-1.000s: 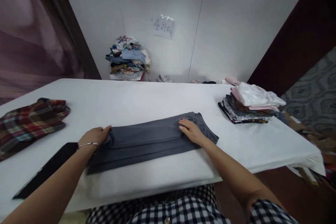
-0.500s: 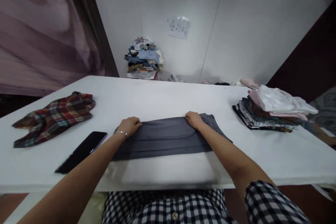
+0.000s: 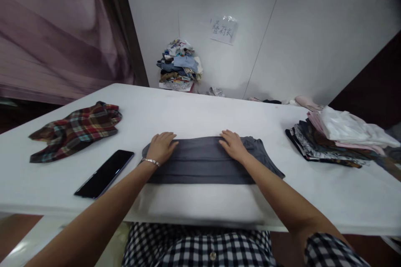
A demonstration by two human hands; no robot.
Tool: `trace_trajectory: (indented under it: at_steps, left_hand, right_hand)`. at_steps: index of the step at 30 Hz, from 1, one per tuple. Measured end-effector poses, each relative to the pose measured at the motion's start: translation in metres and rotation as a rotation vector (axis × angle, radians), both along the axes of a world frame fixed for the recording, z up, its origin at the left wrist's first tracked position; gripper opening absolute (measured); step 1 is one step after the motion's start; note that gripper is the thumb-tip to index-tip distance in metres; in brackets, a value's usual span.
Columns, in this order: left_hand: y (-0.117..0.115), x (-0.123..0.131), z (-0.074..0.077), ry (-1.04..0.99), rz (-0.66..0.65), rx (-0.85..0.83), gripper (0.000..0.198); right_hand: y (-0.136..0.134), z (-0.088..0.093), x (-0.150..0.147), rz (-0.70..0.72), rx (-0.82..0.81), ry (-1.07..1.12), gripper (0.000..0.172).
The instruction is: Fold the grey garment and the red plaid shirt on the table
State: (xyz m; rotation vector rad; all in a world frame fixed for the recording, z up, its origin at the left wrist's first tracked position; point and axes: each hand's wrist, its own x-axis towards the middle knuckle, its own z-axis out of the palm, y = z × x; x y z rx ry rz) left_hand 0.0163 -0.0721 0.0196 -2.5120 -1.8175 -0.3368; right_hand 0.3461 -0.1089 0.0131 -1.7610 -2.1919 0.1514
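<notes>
A dark grey garment [image 3: 206,162] lies folded into a long band on the white table [image 3: 194,117], right in front of me. My left hand [image 3: 161,147] rests flat on its left end, fingers stretched out, a thin bracelet at the wrist. My right hand [image 3: 232,145] lies flat on the band right of its middle, fingers spread toward the far edge. Neither hand grips the cloth. The garment's right end fans out past my right wrist.
A crumpled plaid shirt [image 3: 77,129] lies at the table's left. A black phone [image 3: 105,173] sits near the front edge, left of my left arm. A stack of folded clothes [image 3: 338,137] stands at the right. A heap of clothes [image 3: 180,64] is by the far wall.
Both hands went from curled at the garment's far edge to lying flat on it. The band now lies straighter and narrower. The view has shifted so the scene sits further right.
</notes>
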Motion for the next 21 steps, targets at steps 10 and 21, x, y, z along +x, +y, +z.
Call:
trace_trajectory:
  at_steps: [10, 21]
  left_hand:
    - [-0.009, -0.023, -0.006, -0.139, 0.117, -0.027, 0.046]
    - [-0.048, -0.035, 0.012, 0.139, 0.499, -0.103, 0.058]
  right_hand:
    - [-0.032, -0.014, -0.011, 0.098, -0.153, -0.012, 0.060]
    - [-0.055, -0.039, -0.001, 0.019, -0.013, -0.116, 0.052]
